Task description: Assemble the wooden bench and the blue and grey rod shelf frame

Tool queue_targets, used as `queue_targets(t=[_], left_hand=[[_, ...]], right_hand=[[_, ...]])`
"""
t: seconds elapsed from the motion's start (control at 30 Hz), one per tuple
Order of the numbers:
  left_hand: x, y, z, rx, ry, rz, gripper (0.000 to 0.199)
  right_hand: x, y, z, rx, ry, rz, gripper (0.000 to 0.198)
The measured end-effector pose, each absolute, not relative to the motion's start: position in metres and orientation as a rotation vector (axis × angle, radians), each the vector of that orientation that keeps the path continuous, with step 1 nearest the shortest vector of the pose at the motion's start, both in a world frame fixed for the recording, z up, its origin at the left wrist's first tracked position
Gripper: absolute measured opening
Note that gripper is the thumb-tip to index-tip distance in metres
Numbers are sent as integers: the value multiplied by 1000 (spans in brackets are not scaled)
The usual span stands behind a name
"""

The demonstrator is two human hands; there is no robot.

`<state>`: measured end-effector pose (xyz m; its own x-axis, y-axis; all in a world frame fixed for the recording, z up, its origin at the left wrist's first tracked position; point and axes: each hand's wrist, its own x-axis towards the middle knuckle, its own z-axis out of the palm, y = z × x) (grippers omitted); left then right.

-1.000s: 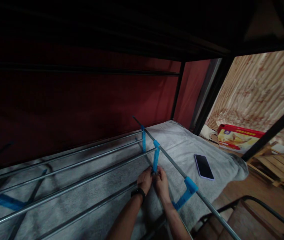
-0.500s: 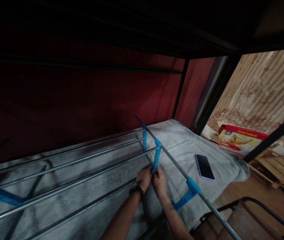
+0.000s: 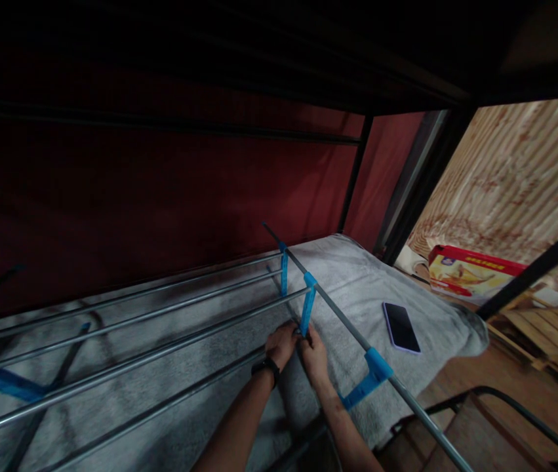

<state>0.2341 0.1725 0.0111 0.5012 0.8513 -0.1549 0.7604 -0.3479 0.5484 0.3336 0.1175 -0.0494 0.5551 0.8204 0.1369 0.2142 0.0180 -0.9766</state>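
Observation:
A frame of grey metal tubes [image 3: 200, 342] with blue plastic brackets lies across the bed. At the lower end of one upright blue bracket [image 3: 307, 313], both my hands meet. My left hand [image 3: 281, 345], with a black band on the wrist, is closed around the end of the lowest tube [image 3: 180, 396]; its fingertips are partly hidden. Closed against the bracket's bottom from the right is my right hand [image 3: 314, 357]. A long cross tube [image 3: 342, 318] runs over the bracket tops. Another blue bracket [image 3: 368, 387] hangs from it beside my right forearm.
Grey bedding [image 3: 357, 275] covers the bed, and a phone [image 3: 401, 328] lies on it to the right. Dark bunk posts [image 3: 355, 174] and a low upper deck surround the space. Beyond stand a red and yellow box [image 3: 473, 272] and wooden slats [image 3: 549, 328].
My left hand and wrist have shifted slightly left and up around the tube end. The right hand stays at the bracket, and the frame is nearly unmoved.

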Motion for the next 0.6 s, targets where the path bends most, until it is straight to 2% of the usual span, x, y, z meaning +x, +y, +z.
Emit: queue_targets(t=[0.17, 0.6], left_hand=[[233, 166, 10, 2162, 1348, 177, 36], [235, 170, 10, 2161, 1341, 203, 29]], right_hand=[[334, 117, -49, -1547, -917, 566, 54], [332, 113, -41, -1583, -963, 565, 54]])
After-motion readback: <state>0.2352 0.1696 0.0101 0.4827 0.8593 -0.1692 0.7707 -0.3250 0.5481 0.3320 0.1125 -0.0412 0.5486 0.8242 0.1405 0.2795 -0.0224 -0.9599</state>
